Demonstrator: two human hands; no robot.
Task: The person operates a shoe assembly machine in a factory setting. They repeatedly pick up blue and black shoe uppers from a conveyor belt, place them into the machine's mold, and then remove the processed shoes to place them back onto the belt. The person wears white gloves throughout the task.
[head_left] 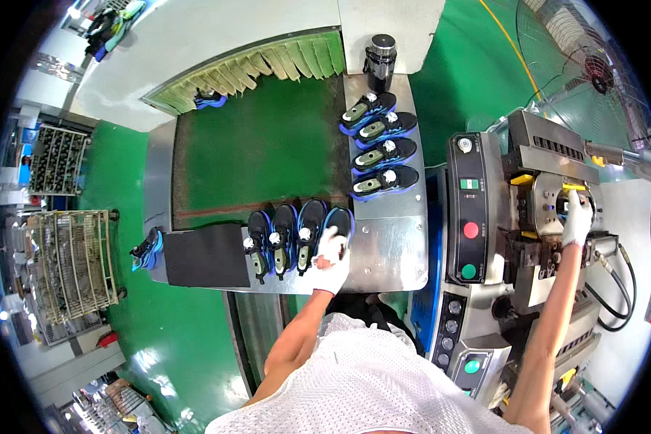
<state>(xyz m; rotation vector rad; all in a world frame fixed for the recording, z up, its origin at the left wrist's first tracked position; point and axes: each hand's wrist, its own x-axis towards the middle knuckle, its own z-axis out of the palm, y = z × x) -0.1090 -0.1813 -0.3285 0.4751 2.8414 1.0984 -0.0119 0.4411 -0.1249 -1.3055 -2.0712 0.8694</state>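
My left hand (331, 259), in a white glove, is closed on the near end of a black sneaker with a blue sole (339, 219). That sneaker lies at the right end of a front row, beside three like sneakers (283, 239). Far to the right, my gloved right hand (577, 220) reaches into the metal press machine (546, 192) with its fingers bent together. A small dark and blue patch shows by those fingers; what they grip is hidden. Several more sneakers (385, 155) lie in a column along the bench's right side.
A metal bench (390, 249) borders a green belt surface (260, 145) with a fringed curtain (267, 61). A dark bottle (380, 61) stands at the back, a black mat (206, 257) lies front left. One shoe (147, 249) sits at the left corner. Right: control panel (471, 206), fan (593, 72).
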